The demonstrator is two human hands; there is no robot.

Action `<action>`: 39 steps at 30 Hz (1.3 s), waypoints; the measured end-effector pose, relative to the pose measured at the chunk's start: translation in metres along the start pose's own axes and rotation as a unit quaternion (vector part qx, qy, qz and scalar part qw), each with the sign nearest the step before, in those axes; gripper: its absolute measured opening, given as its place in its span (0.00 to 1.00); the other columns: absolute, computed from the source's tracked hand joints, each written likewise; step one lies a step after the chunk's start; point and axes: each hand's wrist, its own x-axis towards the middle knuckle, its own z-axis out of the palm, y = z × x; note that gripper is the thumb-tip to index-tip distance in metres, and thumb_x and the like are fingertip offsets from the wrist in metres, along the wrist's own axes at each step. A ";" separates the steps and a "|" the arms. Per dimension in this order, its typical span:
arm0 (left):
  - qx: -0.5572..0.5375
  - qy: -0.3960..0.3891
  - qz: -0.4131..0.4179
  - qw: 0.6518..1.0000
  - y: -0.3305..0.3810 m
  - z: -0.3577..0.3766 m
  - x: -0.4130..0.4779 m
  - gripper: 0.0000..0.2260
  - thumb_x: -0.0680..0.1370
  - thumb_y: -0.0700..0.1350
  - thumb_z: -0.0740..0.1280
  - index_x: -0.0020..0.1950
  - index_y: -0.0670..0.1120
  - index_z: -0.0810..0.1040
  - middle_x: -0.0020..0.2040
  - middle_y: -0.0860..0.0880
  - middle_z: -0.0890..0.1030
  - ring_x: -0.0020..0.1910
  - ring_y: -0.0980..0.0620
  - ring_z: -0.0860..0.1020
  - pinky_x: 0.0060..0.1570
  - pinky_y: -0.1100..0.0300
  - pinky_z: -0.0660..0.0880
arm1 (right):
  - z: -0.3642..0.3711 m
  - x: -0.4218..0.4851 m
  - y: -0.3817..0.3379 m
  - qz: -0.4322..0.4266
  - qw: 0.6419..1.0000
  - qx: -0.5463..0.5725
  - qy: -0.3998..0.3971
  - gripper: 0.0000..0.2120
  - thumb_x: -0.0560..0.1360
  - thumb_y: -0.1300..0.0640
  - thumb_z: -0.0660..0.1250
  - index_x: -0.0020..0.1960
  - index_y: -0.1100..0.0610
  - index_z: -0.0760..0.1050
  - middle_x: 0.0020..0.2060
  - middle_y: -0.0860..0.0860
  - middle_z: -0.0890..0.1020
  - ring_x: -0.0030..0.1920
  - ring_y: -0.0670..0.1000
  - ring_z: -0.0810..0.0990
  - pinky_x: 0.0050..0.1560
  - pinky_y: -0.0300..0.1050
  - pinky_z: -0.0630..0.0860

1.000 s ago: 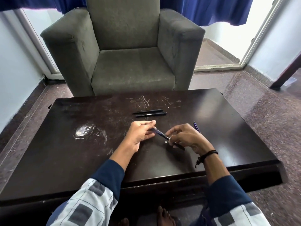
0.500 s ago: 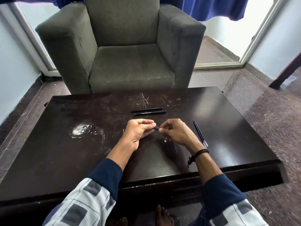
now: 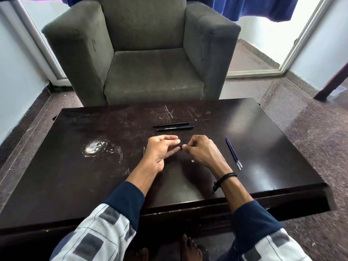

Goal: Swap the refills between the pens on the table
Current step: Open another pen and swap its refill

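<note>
Both hands were closed on one blue pen [image 3: 179, 145]. The left hand [image 3: 162, 150] had its fingers curled round one end. The right hand [image 3: 202, 152] pinched the other end between thumb and fingertips. Only a short dark section showed between the two grips, so it could not be told whether the joint was being tightened or loosened.

Probable faults from this position:
- A twist off the pen's axis could cross the thread or jam the joint.
- The right-side hold was fingertip-only. A slip there could drop a small part onto the dark table [image 3: 94, 185], where it would be hard to find.
- The two blue refills [image 3: 233, 155], lying side by side to the right of the grip and apart from the right hand, looked alike. One could be returned to the wrong pen.

Pose: both forearms converged on the grip. The back of the right hand faced up, and the left palm was turned partly toward the person.

Two black pens [image 3: 175, 128] lay parallel just beyond the grip. A thin pale item [image 3: 144, 151] lay just left of the left hand and could not be identified.
</note>
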 end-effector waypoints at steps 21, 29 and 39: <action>-0.001 0.004 0.002 1.000 0.000 -0.003 0.001 0.05 0.72 0.29 0.74 0.44 0.37 0.83 0.43 0.41 0.83 0.44 0.48 0.84 0.39 0.61 0.82 | -0.005 0.001 0.002 0.059 0.998 -0.035 0.010 0.22 0.72 0.34 0.71 0.37 0.53 0.74 0.29 0.45 0.80 0.35 0.45 0.77 0.41 0.45 0.71; 0.068 0.044 0.020 0.997 0.003 -0.014 0.011 0.05 0.72 0.31 0.75 0.44 0.39 0.84 0.42 0.42 0.84 0.41 0.51 0.84 0.39 0.59 0.83 | -0.021 0.018 0.033 0.066 0.996 0.024 -0.052 0.23 0.69 0.35 0.74 0.35 0.54 0.75 0.27 0.48 0.80 0.31 0.51 0.78 0.40 0.51 0.78; 0.420 -0.013 0.041 0.907 -0.006 -0.015 0.012 0.07 0.68 0.40 0.81 0.38 0.51 0.86 0.37 0.50 0.86 0.41 0.49 0.86 0.52 0.50 0.83 | -0.011 0.021 0.025 0.083 0.975 0.201 0.047 0.16 0.77 0.44 0.71 0.38 0.55 0.81 0.28 0.46 0.75 0.33 0.48 0.71 0.36 0.44 0.66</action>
